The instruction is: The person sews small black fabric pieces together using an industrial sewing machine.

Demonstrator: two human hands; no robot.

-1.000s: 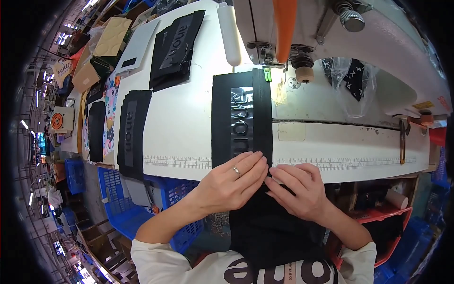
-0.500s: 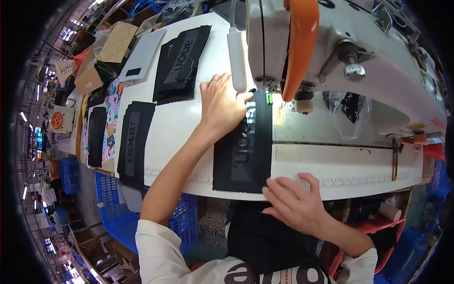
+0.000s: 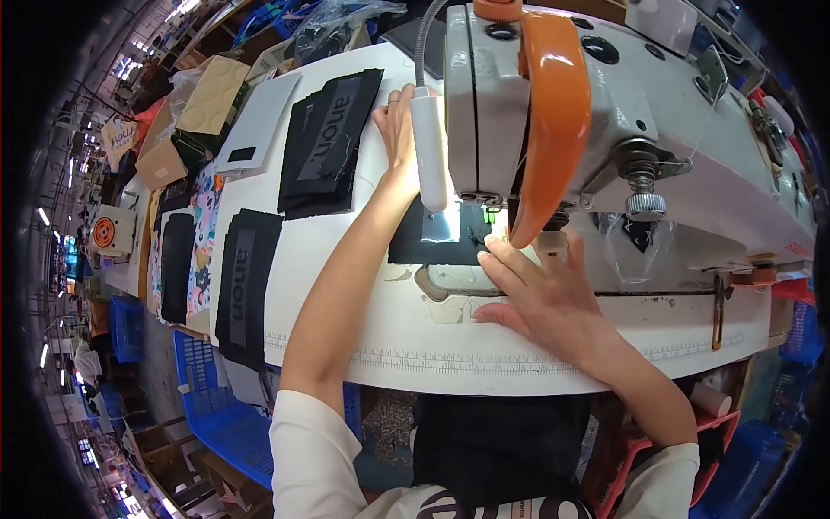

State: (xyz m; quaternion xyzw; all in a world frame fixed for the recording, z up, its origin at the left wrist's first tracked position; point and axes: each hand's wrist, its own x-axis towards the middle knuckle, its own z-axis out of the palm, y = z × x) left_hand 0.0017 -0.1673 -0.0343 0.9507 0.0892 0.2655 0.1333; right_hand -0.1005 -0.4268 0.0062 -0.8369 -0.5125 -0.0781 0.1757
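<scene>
A black fabric panel (image 3: 445, 253) with a glossy patch lies under the head of the sewing machine (image 3: 488, 104), its near edge crosswise to me. My right hand (image 3: 553, 298) rests flat with fingers stretched, the fingertips touching the panel's right side beside the presser foot; thumb apart. Reaching forward past the white lamp (image 3: 429, 156), my left hand (image 3: 398, 130) is beyond the panel's visible left part. Its fingers look spread and partly bent, and the lamp hides some of them; whether they touch cloth I cannot see.
Black "anon" panels lie in a far stack (image 3: 333, 143) and a nearer left stack (image 3: 248, 290). A printed ruler strip (image 3: 450, 363) runs along the table's front. Blue basket (image 3: 216, 415) stands below left, red basket (image 3: 713, 458) below right. A clear plastic bag (image 3: 635, 251) lies under the machine arm.
The black panel has slid away from me under the machine head. My left hand has moved forward, behind the lamp. My right hand has moved up from the table edge onto the cloth.
</scene>
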